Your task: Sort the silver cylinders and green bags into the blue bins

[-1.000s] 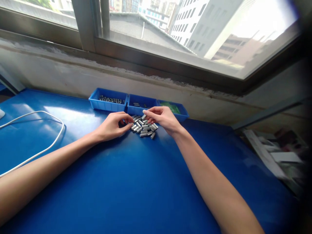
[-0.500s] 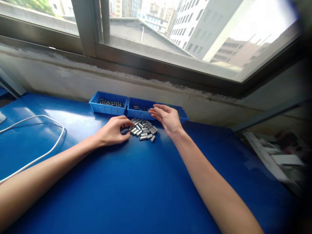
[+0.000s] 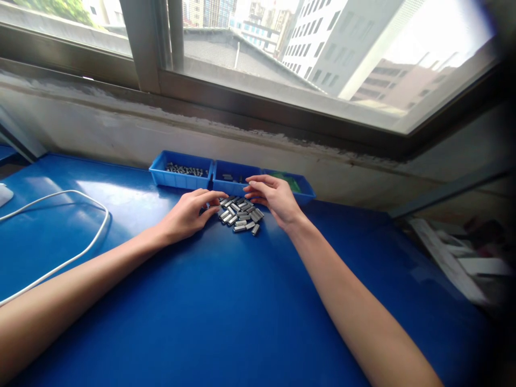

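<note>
A pile of short metal hex standoffs (image 3: 242, 216) lies loose on the blue table, in front of the bins. At the pile's left edge is my left hand (image 3: 192, 214), thumb and fingers bent closely together; what lies between the fingertips is hidden. My right hand (image 3: 278, 200) hovers over the pile's right side, in front of the middle blue bin (image 3: 229, 186). Its fingers are loosely curved and apart, and no object shows in them. A few dark pieces lie in that bin, partly hidden by this hand.
A left blue bin (image 3: 177, 179) holds several small screws. The right blue bin (image 3: 306, 196) has something green inside. A white cable (image 3: 91, 242) loops across the table's left side. Wall and window frame (image 3: 242, 110) rise behind the bins.
My left hand's fingers have come closer together and reached slightly further over the pile's left edge. My right hand has curled its fingers a little and barely shifted. The view has moved slightly.
</note>
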The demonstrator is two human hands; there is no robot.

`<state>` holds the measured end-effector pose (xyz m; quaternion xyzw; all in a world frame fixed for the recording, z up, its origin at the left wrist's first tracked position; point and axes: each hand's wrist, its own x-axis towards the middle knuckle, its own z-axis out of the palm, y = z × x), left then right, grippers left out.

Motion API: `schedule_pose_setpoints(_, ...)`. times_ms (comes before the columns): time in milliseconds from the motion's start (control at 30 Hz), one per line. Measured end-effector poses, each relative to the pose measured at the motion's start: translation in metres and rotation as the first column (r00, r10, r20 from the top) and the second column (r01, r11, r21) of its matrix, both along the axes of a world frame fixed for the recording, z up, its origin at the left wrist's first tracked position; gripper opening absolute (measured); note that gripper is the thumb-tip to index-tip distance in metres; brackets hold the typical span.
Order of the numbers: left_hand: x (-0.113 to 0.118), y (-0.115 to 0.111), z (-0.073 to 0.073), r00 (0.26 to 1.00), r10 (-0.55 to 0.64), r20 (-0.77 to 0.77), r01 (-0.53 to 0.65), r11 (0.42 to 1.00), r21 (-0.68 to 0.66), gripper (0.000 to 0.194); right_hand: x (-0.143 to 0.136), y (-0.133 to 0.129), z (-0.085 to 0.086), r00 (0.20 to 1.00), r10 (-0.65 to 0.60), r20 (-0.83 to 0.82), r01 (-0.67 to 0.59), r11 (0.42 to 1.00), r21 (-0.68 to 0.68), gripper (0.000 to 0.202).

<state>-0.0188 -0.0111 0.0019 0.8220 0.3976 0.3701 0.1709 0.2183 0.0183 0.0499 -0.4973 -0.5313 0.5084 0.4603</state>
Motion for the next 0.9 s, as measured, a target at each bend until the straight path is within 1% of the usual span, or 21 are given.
schedule_pose_setpoints(67, 0.001, 0.0, 0.001, 0.994, 0.002, 0.108, 0.002, 0.999, -0.036, 0.035, -0.001, -0.001, 0.0, 1.0, 0.009, 0.006, -0.009, 1.0, 0.001, 0.015)
schedule_pose_setpoints(133, 0.001, 0.0, 0.002, 0.965, 0.013, 0.264, 0.022, 0.991, -0.132, 0.037, -0.003, -0.002, 0.0, 1.0, 0.02, 0.02, -0.021, 1.0, 0.004, 0.014)
schedule_pose_setpoints(200, -0.001, 0.0, 0.004, 0.918, 0.056, 0.392, 0.049, 0.966, -0.252, 0.044, -0.005, -0.003, 0.0, 0.998, 0.041, 0.043, -0.042, 0.999, 0.006, 0.014)
schedule_pose_setpoints(267, -0.003, 0.002, 0.006, 0.883, 0.11, 0.457, 0.064, 0.935, -0.349, 0.052, -0.008, -0.006, -0.001, 0.995, 0.074, 0.073, -0.074, 0.997, 0.003, 0.015)
schedule_pose_setpoints(333, -0.005, 0.004, 0.007, 0.856, 0.152, 0.494, 0.078, 0.907, -0.414, 0.057, -0.01, -0.008, -0.001, 0.988, 0.116, 0.103, -0.116, 0.993, -0.004, 0.015)
schedule_pose_setpoints(467, -0.006, 0.007, 0.008, 0.807, 0.208, 0.553, 0.1, 0.874, -0.475, 0.059, -0.015, -0.013, -0.001, 0.964, 0.216, 0.154, -0.216, 0.976, -0.012, 0.016)
schedule_pose_setpoints(633, -0.006, 0.007, 0.008, 0.785, 0.254, 0.564, 0.073, 0.868, -0.492, 0.061, -0.021, -0.017, -0.002, 0.937, 0.279, 0.213, -0.283, 0.959, -0.011, 0.017)
schedule_pose_setpoints(767, -0.006, 0.007, 0.008, 0.773, 0.274, 0.572, 0.062, 0.865, -0.498, 0.058, -0.024, -0.019, -0.004, 0.922, 0.316, 0.222, -0.318, 0.948, -0.026, 0.019)
schedule_pose_setpoints(900, -0.007, 0.009, 0.007, 0.771, 0.257, 0.583, 0.091, 0.861, -0.5, 0.054, -0.026, -0.021, -0.006, 0.918, 0.331, 0.22, -0.328, 0.943, -0.048, 0.029)
